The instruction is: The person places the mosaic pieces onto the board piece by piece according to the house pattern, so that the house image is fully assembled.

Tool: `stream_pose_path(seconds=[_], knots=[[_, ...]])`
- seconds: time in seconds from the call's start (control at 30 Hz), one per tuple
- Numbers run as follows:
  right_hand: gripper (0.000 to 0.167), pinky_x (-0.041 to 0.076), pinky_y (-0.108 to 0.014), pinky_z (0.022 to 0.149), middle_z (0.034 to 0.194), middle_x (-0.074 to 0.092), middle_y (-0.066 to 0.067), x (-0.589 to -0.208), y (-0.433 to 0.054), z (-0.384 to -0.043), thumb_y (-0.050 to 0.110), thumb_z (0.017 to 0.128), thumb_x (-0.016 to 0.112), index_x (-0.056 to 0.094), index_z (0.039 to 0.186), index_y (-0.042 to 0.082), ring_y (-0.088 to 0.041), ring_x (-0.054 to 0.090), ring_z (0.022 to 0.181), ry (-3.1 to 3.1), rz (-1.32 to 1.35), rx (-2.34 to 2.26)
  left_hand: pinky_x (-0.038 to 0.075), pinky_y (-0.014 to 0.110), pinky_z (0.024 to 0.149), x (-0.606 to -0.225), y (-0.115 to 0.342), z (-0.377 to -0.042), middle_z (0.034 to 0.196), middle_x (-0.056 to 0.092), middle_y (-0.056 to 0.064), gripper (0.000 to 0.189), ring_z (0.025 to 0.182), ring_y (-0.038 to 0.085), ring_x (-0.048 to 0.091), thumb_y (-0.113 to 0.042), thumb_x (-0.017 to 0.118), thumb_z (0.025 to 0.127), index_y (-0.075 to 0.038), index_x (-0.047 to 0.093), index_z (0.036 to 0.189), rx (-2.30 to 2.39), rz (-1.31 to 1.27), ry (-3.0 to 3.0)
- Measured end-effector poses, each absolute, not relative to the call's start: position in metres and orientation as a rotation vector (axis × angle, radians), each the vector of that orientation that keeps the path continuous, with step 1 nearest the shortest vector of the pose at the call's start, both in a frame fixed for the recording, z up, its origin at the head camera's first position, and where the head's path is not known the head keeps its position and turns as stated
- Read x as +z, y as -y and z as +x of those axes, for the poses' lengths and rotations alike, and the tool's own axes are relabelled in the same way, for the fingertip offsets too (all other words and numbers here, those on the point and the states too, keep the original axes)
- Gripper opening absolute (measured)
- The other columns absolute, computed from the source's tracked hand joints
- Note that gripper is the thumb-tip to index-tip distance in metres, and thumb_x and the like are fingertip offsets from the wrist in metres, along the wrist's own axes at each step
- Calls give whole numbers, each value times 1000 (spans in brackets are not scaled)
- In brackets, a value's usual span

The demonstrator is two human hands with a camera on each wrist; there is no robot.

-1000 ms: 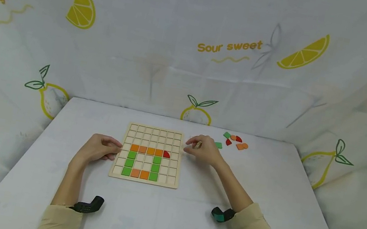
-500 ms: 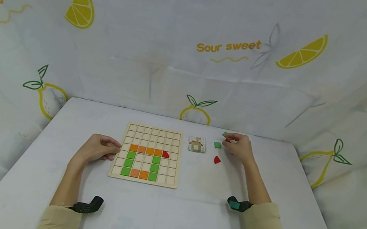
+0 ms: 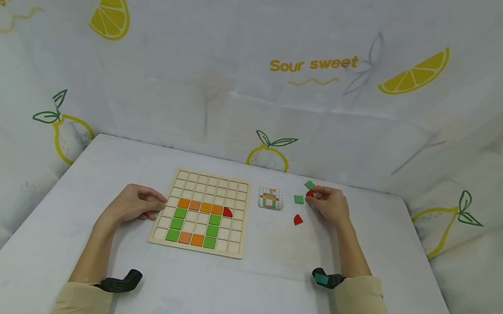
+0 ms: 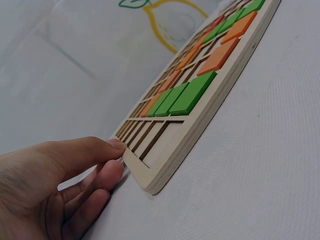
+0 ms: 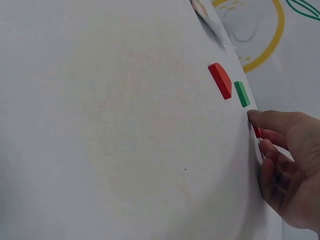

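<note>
A wooden grid board (image 3: 231, 235) lies on the table, with orange and green square tiles and one red quarter-round tile set in its cells. At its left edge, my left hand (image 3: 134, 202) holds the rim between thumb and fingers; the left wrist view shows the thumb against the board's frame (image 4: 142, 175). My right hand (image 3: 331, 205) pinches a red tile (image 3: 310, 194), partly covered by the fingers in the right wrist view. Two green tiles (image 3: 298, 199) lie beside that hand. Another red quarter-round tile (image 3: 298, 220) lies nearer me.
A small pattern card (image 3: 270, 198) lies between the board and the loose tiles. Orange tiles in the pile are hidden behind my right hand. The white cloth wall (image 3: 179, 110) rises from the table's back edge.
My right hand has moved right from over the pattern card to the loose tiles, taking hold of a red one. The card and the nearer red tile are uncovered. My left hand stays put.
</note>
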State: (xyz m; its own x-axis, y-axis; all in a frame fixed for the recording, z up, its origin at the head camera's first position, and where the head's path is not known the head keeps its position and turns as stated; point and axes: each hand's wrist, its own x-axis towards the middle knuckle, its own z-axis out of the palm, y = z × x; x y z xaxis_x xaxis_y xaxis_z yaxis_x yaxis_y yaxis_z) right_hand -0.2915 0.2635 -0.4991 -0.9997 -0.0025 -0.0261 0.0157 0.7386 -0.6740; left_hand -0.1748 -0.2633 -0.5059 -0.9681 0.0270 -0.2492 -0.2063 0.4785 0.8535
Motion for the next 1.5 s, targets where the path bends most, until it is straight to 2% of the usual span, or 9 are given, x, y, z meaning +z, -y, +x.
stream_pose_path(seconds=[0.2, 0.47, 0.87, 1.1, 1.23, 1.4, 1.5], knots=[[44, 43, -33, 81, 111, 72, -16, -499, -259, -294, 32, 100, 79, 73, 132, 3, -28, 59, 99, -2914, 43, -1046, 55, 26, 63, -505, 263, -174, 81, 76, -2, 32, 68, 12, 69, -25, 79, 98, -3, 78, 120, 1499, -180, -2477], [38, 41, -35, 80, 104, 69, -13, -500, -259, -293, 35, 99, 79, 75, 122, 5, -28, 57, 97, -2950, 61, -995, 56, 26, 64, -504, 263, -174, 78, 76, -3, 31, 68, 11, 70, -23, 80, 98, -1, 78, 120, 1509, -163, -2472], [39, 44, -33, 77, 100, 72, -16, -500, -259, -288, 35, 96, 84, 75, 115, 2, -28, 61, 93, -3005, 21, -1062, 56, 26, 63, -505, 262, -174, 78, 76, -3, 35, 68, 10, 70, -25, 81, 98, 0, 78, 122, 1521, -137, -2480], [44, 42, -30, 70, 107, 74, -19, -491, -241, -284, 37, 94, 85, 76, 118, 1, -29, 59, 93, -3082, -62, -1115, 56, 26, 63, -505, 263, -175, 78, 75, -3, 34, 67, 10, 70, -25, 81, 97, -1, 78, 121, 1524, -157, -2466], [44, 40, -27, 61, 108, 75, -19, -482, -219, -280, 40, 91, 88, 78, 114, 4, -27, 59, 84, -3086, -182, -1165, 56, 25, 63, -505, 263, -174, 78, 75, -4, 33, 67, 10, 69, -24, 81, 98, -1, 78, 120, 1526, -153, -2474], [42, 37, -26, 56, 104, 75, -15, -474, -188, -274, 41, 88, 91, 79, 110, 7, -21, 52, 67, -3087, -319, -1166, 55, 25, 63, -504, 262, -173, 78, 75, -4, 32, 67, 10, 70, -23, 80, 98, 0, 78, 121, 1525, -139, -2482], [42, 36, -25, 56, 102, 74, -14, -469, -168, -270, 40, 87, 92, 78, 109, 7, -18, 49, 64, -3081, -363, -1161, 55, 25, 63, -504, 262, -173, 78, 75, -3, 32, 67, 10, 70, -22, 79, 99, 0, 78, 121, 1521, -136, -2486]])
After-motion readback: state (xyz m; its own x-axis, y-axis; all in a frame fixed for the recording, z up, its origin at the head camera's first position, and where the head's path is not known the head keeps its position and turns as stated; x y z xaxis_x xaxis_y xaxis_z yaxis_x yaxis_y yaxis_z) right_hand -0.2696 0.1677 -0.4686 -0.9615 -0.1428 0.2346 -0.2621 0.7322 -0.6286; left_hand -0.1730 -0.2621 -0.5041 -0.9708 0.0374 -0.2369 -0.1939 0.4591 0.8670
